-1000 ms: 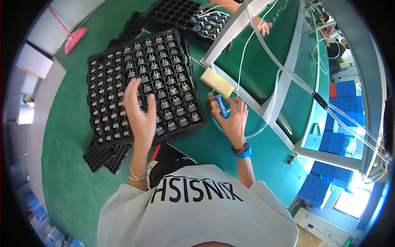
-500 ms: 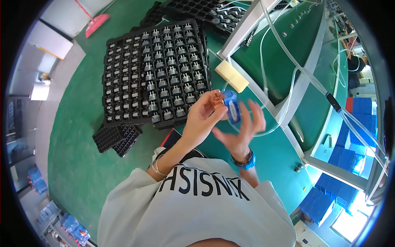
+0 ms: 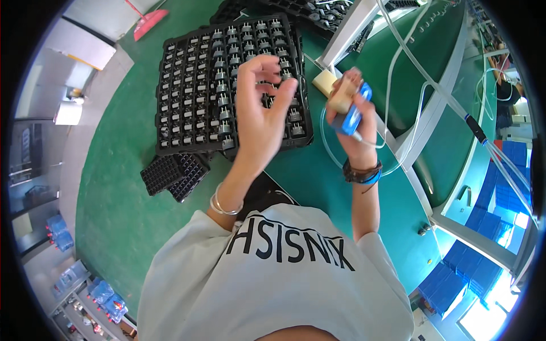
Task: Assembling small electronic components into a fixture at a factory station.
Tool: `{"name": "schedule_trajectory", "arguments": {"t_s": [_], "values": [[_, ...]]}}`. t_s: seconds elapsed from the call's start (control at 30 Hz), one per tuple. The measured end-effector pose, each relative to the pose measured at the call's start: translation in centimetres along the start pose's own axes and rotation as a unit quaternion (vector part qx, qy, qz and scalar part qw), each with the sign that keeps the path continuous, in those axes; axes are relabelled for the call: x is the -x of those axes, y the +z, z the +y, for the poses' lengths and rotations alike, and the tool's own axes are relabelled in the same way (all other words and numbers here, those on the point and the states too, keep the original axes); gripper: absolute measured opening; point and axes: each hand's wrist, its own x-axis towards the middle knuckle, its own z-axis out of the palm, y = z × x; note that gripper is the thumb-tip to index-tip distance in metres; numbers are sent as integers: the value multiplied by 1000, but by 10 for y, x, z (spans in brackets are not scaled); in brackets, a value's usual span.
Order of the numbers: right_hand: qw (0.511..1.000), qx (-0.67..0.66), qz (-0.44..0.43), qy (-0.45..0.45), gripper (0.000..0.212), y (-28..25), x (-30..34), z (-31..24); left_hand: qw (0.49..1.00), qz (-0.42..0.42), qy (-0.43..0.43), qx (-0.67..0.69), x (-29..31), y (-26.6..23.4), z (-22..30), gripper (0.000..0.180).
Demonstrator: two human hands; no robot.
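Observation:
Over the right part of the black tray (image 3: 190, 149), my left hand (image 3: 259, 116) hangs with its fingers curved and apart, and I see nothing in it. The tray holds rows of small plug-like parts (image 3: 232, 59) with metal prongs. To the right, my right hand (image 3: 364, 128) is wrapped round a blue handheld tool (image 3: 352, 118) with a thin pale hose running from its lower end. Motion blurs the fingers and the upper end of the tool. A cream-coloured block (image 3: 324, 83) sits just beyond the right hand, partly hidden by it.
Pale hoses (image 3: 405, 162) loop right of my right hand, near a grey metal frame (image 3: 418, 193). Another parts tray (image 3: 318, 14) lies at the far side. Two smaller black trays (image 3: 170, 173) are low on the left. Blue bins (image 3: 441, 284) stand at the right.
My left hand has come away from the blue tool and moved left over the tray. The right hand, open beside the tool before, now grips it. The whole view has shifted slightly.

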Motion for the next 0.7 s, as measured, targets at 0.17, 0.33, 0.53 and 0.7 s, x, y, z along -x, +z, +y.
{"name": "schedule_trajectory", "arguments": {"t_s": [0.17, 0.33, 0.53, 0.7], "values": [[998, -52, -25, -9, 44, -8, -15, -11, 920, -305, 14, -247, 22, -26, -31, 13], [997, -49, 56, -12, 41, -4, -8, -5, 889, -361, -32, -282, 33, -26, -53, 15], [994, -71, 86, 10, 41, -12, -4, -1, 834, -457, 33, -308, 22, -25, -43, 15], [994, -83, 65, 31, 40, -22, -2, 4, 794, -464, 63, -388, 28, -17, -39, 23]]}}
